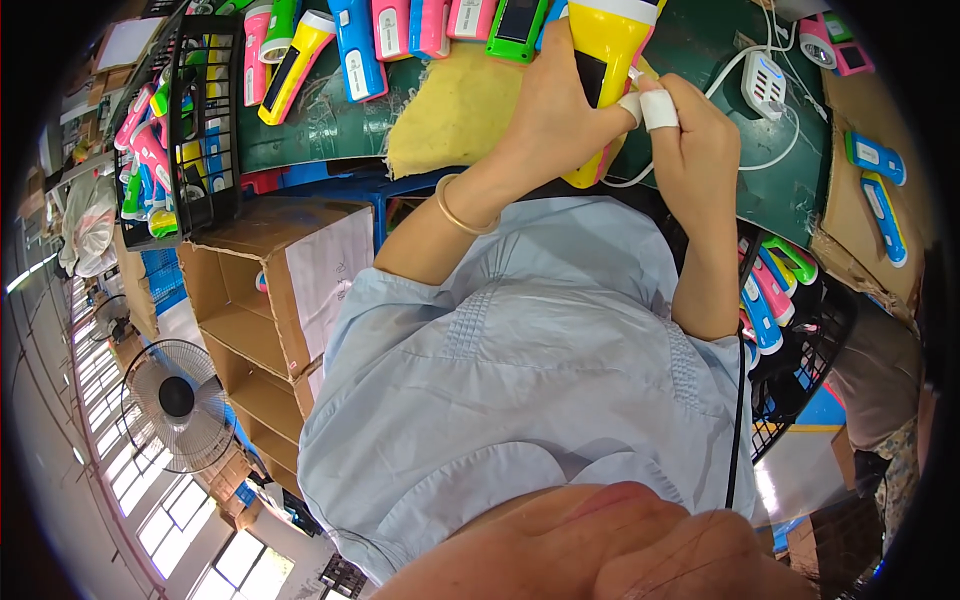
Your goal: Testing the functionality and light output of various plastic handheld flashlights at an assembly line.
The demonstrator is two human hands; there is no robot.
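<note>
Your left hand (555,110) is clasped round the yellow flashlight (610,35), which sits between your hands, its head pointing away from you. Your right hand (697,135) is close against its right side; whether those fingers grip anything is hard to tell.

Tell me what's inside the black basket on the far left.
The black basket holds jumbled flashlights in pink, green, blue and yellow; some show only in part through its openings. Whatever lies deeper is covered by the upper ones and the basket itself.
</note>
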